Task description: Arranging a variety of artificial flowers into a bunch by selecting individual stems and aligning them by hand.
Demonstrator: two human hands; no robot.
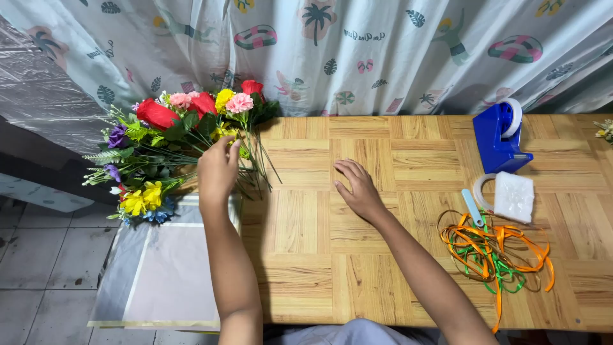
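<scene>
The left hand [217, 169] reaches into the pile of artificial flowers [172, 147] at the left end of the desk [319, 268]. Its fingers are curled and held together among the green stems; whether they pinch a single stem cannot be told, because the back of the hand hides the fingertips. The flowers lie on their sides with the heads pointing left and up, partly overhanging the desk edge; the pile includes red, pink, yellow and purple blooms with green leaves. The right hand [357, 188] rests palm down on the bare wooden surface near the middle of the desk, fingers loosely spread and holding nothing, well apart from the flowers. A sheet of clear wrapping film [159, 268] hangs off the left edge of the desk below the flowers. On the right side of the desk lies a tangle of orange and green ribbon [495, 252]. Just above it are a white foam pad [514, 196] and a roll of clear tape [482, 188], touching each other. A blue tape dispenser [499, 137] stands behind them, near the patterned curtain [357, 51].
</scene>
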